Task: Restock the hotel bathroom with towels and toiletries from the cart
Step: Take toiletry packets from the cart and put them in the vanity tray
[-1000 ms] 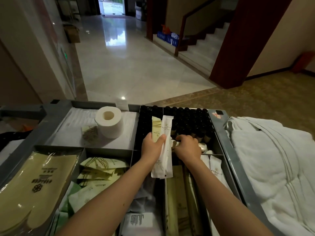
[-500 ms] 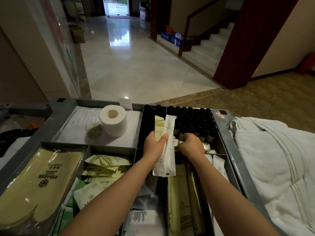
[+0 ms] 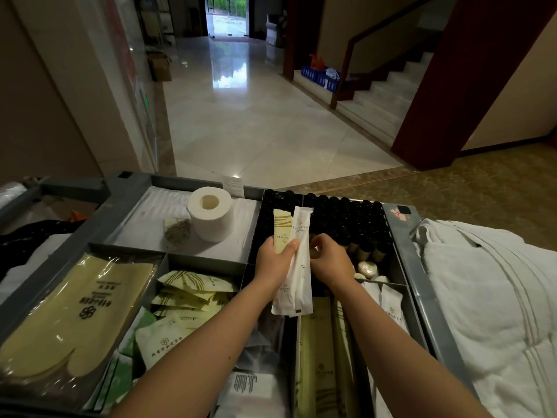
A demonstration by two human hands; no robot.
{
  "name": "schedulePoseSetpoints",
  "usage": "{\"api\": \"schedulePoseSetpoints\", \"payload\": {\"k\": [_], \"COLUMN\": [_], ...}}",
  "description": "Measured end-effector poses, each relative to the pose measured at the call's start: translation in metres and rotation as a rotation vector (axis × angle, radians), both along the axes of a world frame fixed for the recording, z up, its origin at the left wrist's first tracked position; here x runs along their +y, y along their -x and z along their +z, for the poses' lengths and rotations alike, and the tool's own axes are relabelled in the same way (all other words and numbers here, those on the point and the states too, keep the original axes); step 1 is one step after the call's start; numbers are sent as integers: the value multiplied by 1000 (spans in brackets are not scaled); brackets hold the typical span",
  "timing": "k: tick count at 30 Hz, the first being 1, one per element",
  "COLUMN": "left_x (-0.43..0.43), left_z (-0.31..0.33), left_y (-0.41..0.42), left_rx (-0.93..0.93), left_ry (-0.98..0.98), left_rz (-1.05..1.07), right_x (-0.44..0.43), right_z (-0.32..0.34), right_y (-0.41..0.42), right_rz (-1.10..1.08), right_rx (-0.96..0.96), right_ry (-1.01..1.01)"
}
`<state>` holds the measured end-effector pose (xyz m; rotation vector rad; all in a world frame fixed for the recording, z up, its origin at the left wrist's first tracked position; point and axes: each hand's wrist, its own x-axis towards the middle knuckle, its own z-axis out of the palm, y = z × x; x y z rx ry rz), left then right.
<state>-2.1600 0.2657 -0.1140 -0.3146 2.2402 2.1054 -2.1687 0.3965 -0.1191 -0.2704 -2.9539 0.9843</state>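
Note:
My left hand (image 3: 274, 263) grips two long sachets upright over the grey cart tray (image 3: 405, 267): a cream one with green stripes (image 3: 282, 230) and a longer white one (image 3: 298, 285). My right hand (image 3: 331, 263) is just right of them, above the near edge of the rows of black-capped small bottles (image 3: 346, 218). Its fingers are curled towards the white sachet, and whatever may be inside them is hidden. White folded towels (image 3: 482, 297) lie on the cart's right side.
A toilet roll (image 3: 211, 215) and a small tea sachet (image 3: 177, 232) stand in the back-left compartment. Wrapped slippers (image 3: 75, 312), cream-green packets (image 3: 193, 291) and round soaps (image 3: 367, 268) fill other compartments. Beyond the cart are a tiled corridor and stairs (image 3: 391, 86).
My right hand has lifted from the bottle compartment and drawn closer to the sachets in my left hand. The left hand keeps its hold; the view has tilted up slightly.

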Motion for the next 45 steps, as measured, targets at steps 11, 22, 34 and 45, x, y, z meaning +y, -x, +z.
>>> {"api": "schedulePoseSetpoints", "payload": {"k": [11, 22, 34, 45], "left_x": [1, -29, -210, -399], "left_z": [-1, 22, 44, 45], "left_y": [-5, -31, -128, -311], "left_rx": [-10, -17, 90, 50], "left_ry": [-1, -267, -190, -155], "left_rz": [30, 244, 700, 1075], "right_x": [4, -53, -251, -470], "right_z": [-12, 46, 65, 66], "right_y": [9, -10, -70, -235], "right_rz": [-36, -100, 340, 758], "right_rx": [-18, 360, 44, -141], "right_ry": [36, 650, 869, 870]}}
